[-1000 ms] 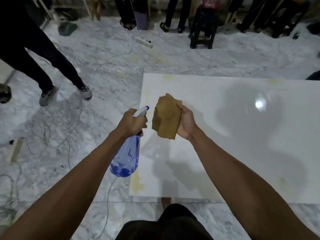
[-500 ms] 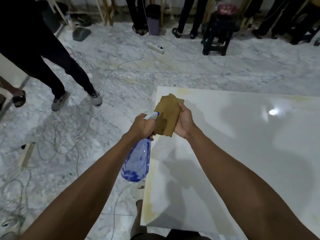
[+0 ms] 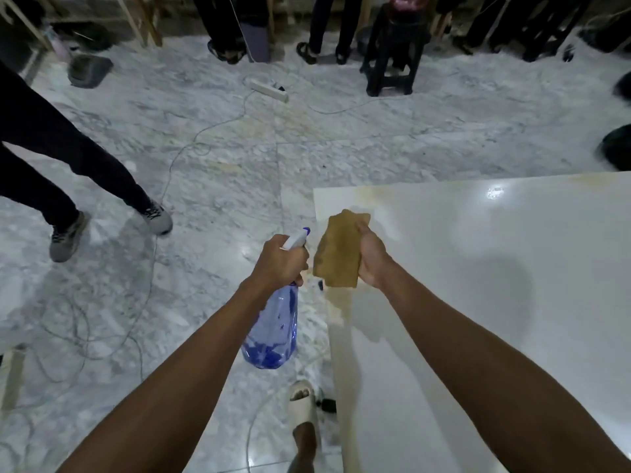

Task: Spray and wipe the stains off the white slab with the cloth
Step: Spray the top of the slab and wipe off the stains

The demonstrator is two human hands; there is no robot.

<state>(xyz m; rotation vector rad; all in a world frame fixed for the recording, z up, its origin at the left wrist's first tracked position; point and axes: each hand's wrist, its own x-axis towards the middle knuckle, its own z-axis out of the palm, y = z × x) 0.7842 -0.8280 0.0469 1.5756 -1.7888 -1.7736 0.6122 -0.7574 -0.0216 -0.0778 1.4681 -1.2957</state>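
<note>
The left hand (image 3: 280, 261) is closed around the neck of a spray bottle (image 3: 273, 331), fingers wrapped at the trigger; the white nozzle with its blue tip points forward and up past the knuckles, and the clear blue body hangs down below the wrist, a little liquid pooled in its base. The right hand (image 3: 372, 259) is clenched on a brown cloth (image 3: 339, 249), which stands up flat from the fist, its face turned toward the nozzle and just beside it. Both hands are held in the air, above the left edge of the slab (image 3: 495, 285).

The slab is white and glossy, lying flat on the marble floor (image 3: 211, 158) and filling the right side of the view. Yellowish stains (image 3: 338, 310) run along its left edge below the cloth, with fainter ones at the far left corner and along the far edge.

The person's foot in a pale sandal (image 3: 302, 402) stands on the floor just beside the slab's left edge. Cables trail over the floor to a power strip (image 3: 269, 90). A bystander's legs in dark trousers and grey shoes (image 3: 155, 218) are at the left, and a black stool (image 3: 392, 52) stands well beyond the slab.
</note>
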